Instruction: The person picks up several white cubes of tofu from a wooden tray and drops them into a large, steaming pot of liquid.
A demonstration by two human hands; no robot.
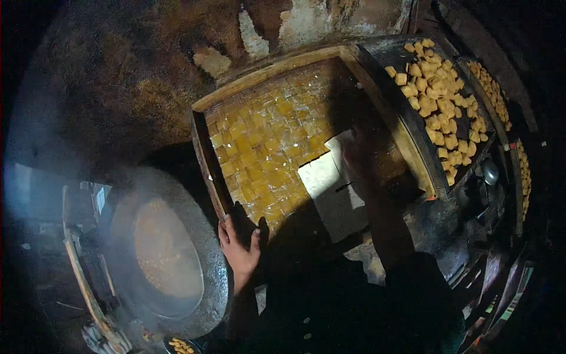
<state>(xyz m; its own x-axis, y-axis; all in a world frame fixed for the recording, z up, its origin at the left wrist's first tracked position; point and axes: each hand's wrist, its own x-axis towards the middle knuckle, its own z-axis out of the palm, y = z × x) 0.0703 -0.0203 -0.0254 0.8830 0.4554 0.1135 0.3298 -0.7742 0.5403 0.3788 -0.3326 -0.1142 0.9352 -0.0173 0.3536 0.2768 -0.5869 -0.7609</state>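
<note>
A wood-framed tray (259, 141) with a yellow-brown woven bottom lies tilted in front of me. My left hand (239, 251) is at its lower left corner, fingers spread and touching the frame. White, flat, soft-looking slabs (321, 174), perhaps tofu, lie on the weave, half in sunlight and half in shadow. Over their far right edge reaches my right hand (355, 156), in deep shadow. A white strip (341, 141) shows right beside it. Its fingers are too dark to make out, and so is anything in them. Small white crumbs dot the weave.
At the left, a big round wok (215, 283) steams, its bubbling brownish liquid (165, 248) holding small pieces. Golden fried pieces (439, 100) fill a dark tray at the right, with more trays beyond. A small bowl of fried pieces (181, 346) stands below the wok. A stained wall rises behind.
</note>
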